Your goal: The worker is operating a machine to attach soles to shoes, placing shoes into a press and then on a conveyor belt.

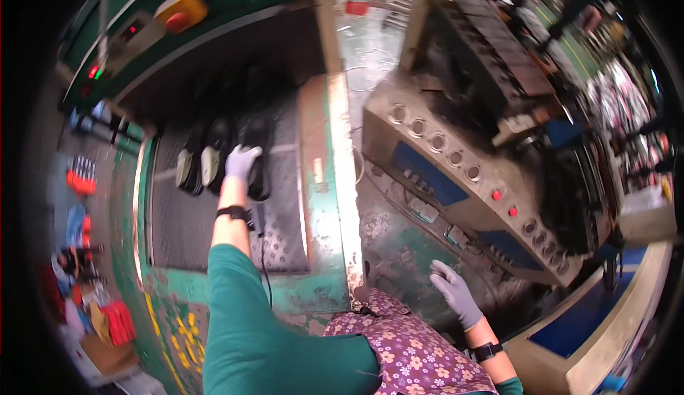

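My left hand (242, 162), in a pale lavender glove, reaches forward over a dark, dotted conveyor belt (192, 231). Its fingers close over the top of a black shoe-like piece (259, 183), partly covering it; the exact grip is blurred. To its left lie two more dark shoe-like pieces, a middle one (211, 168) and an outer one (185, 170), both with pale greenish patches. Other dark shapes beyond them fade into the machine's shadow. My right hand (454, 294), gloved alike, hangs in the air beside my flowered apron (420, 356), fingers stretched and nothing in them.
A worn green metal frame (324, 252) edges the belt, under a dark machine opening (221, 60). A yellow box with a red button (183, 11) is fixed above. At right stands a beige machine panel (434, 142) with round gauges. Red boxes (117, 322) sit lower left.
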A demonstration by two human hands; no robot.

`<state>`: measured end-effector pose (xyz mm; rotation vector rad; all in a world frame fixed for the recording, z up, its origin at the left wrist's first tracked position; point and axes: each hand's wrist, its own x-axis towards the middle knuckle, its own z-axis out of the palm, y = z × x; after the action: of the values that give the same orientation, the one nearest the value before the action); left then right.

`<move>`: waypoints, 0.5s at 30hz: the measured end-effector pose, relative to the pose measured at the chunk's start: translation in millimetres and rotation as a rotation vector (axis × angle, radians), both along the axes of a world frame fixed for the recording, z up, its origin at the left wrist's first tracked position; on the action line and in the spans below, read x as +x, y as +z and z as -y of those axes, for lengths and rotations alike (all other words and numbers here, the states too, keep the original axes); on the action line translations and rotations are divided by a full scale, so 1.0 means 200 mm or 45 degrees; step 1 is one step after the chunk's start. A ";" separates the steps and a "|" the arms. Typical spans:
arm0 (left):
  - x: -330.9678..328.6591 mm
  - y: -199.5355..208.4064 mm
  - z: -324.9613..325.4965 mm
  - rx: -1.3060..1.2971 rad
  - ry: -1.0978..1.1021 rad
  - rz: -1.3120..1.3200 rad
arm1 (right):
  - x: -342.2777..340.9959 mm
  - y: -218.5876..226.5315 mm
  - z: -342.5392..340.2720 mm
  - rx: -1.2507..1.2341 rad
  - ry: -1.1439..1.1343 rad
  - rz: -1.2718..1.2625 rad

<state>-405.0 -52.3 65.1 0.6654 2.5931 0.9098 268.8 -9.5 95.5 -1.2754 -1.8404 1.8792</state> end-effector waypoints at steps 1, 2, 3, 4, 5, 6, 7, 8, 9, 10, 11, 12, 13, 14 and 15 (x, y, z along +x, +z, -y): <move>-0.01 0.06 -0.02 0.018 -0.155 -0.046 | 0.10 -0.04 0.03 -0.033 -0.184 0.035; 0.39 0.07 -0.38 -0.521 0.027 -0.354 | 0.28 -0.08 0.09 -0.001 -0.448 0.145; 0.55 0.25 -0.44 -0.816 -0.172 -0.538 | 0.37 -0.12 0.15 0.057 -0.498 0.173; 0.57 0.13 -0.37 -0.667 -0.242 -0.960 | 0.48 -0.17 0.22 0.103 -0.564 0.216; 0.74 0.13 -0.45 -0.359 -0.337 -1.187 | 0.59 -0.25 0.31 0.110 -0.703 0.272; 0.93 0.16 -0.50 -0.057 -0.501 -1.226 | 0.68 -0.31 0.41 0.103 -0.825 0.323; 1.01 0.13 -0.53 0.135 -0.654 -1.222 | 0.71 -0.33 0.50 0.088 -0.924 0.339; 1.21 0.08 -0.60 0.505 -0.917 -1.170 | 0.75 -0.35 0.57 0.072 -1.010 0.361; 1.57 0.03 -0.70 0.690 -1.113 -0.784 | 0.80 -0.42 0.66 0.073 -1.057 0.372; 1.97 -0.04 -0.71 0.806 -1.285 -0.367 | 0.90 -0.50 0.79 0.075 -1.089 0.389; 2.43 -0.05 -0.66 0.632 -1.622 -0.375 | 1.00 -0.56 0.96 0.036 -1.234 0.397; 2.88 -0.02 -0.59 0.444 -1.938 -0.420 | 1.06 -0.60 1.12 -0.046 -1.437 0.329; 3.22 -0.08 -0.51 0.518 -2.220 -0.108 | 1.10 -0.62 1.21 -0.086 -1.609 0.225; 3.51 -0.19 -0.34 0.609 -2.300 0.201 | 1.15 -0.63 1.33 -0.108 -1.759 0.236; 3.74 -0.29 -0.27 0.570 -2.602 0.077 | 1.18 -0.66 1.45 -0.104 -2.015 0.254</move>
<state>344.0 2.6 7.3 2.3659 0.5086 0.5249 505.2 -298.6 -36.9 -1.9906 -0.2836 0.8685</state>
